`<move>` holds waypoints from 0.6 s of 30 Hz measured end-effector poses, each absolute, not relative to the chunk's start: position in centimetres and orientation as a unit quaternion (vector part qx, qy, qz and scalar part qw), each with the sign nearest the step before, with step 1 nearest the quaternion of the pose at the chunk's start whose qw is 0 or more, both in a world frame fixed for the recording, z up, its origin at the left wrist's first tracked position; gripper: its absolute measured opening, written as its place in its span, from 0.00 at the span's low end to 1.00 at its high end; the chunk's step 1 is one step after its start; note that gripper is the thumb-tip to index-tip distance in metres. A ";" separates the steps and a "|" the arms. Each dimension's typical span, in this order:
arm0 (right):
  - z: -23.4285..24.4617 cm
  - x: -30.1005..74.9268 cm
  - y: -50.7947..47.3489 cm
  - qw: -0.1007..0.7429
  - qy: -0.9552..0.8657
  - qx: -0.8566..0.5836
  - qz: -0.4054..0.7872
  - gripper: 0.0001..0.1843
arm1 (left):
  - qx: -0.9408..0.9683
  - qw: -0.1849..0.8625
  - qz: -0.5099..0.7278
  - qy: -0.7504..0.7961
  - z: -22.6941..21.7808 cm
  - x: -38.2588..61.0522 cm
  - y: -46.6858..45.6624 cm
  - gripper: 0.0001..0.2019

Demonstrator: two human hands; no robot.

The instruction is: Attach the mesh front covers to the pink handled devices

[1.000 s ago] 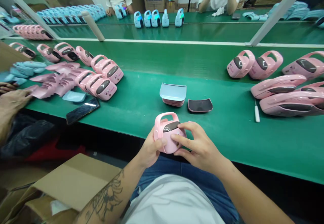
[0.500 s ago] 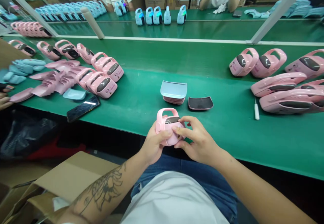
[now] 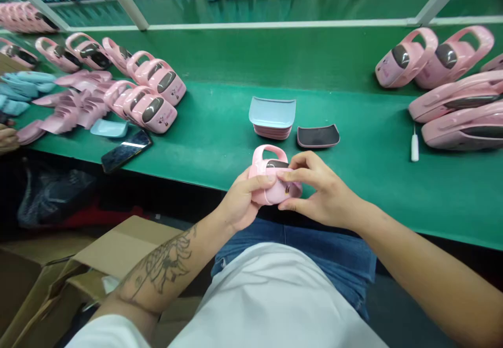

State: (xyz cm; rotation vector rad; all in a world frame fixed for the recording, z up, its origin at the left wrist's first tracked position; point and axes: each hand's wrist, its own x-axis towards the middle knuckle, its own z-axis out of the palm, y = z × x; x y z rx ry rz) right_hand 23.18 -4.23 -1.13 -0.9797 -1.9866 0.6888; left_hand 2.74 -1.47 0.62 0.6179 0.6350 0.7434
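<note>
A small pink plastic device with a carry handle (image 3: pixel 271 195) is held just off the front edge of the table, its dark window facing up. My left hand (image 3: pixel 240 201) is closed around its left end, thumb across the front. On the right end, my right hand (image 3: pixel 324 186) grips with fingertips on the window side and front, and the thumb low down. Beyond the device stands a stack of curved panels with a light blue one (image 3: pixel 272 112) on top and pink ones beneath. Beside the stack lies a curved panel with a dark inner face (image 3: pixel 319 136).
Finished-looking pink handled devices (image 3: pixel 157 113) stand at left near loose pink panels (image 3: pixel 63 115), a blue panel (image 3: pixel 109 128) and a phone (image 3: pixel 126 150). More pink devices (image 3: pixel 406 60) and a white-handled tool (image 3: pixel 414 146) are at right. A cardboard box (image 3: pixel 129 246) sits below left.
My view has tipped downward, so the people across the table have left the frame. Both hands keep hold of the pink device, with the fingers only slightly shifted.
</note>
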 end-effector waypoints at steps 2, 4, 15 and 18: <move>-1.4 22.7 -4.2 0.420 -0.775 -0.390 0.266 0.31 | 0.284 0.827 0.366 0.318 0.5 2.8 -1.5 0.28; -1.6 22.3 -4.2 0.429 -0.766 -0.407 0.255 0.29 | 0.274 0.821 0.363 0.345 0.5 2.7 -1.3 0.26; -1.8 22.2 -5.2 0.365 -0.346 -0.405 0.763 0.37 | 0.280 0.780 0.453 0.327 -1.1 1.6 0.3 0.23; -1.9 20.7 -5.3 0.412 -0.287 -0.349 0.791 0.32 | 0.281 0.771 0.466 0.330 -1.7 2.1 0.2 0.21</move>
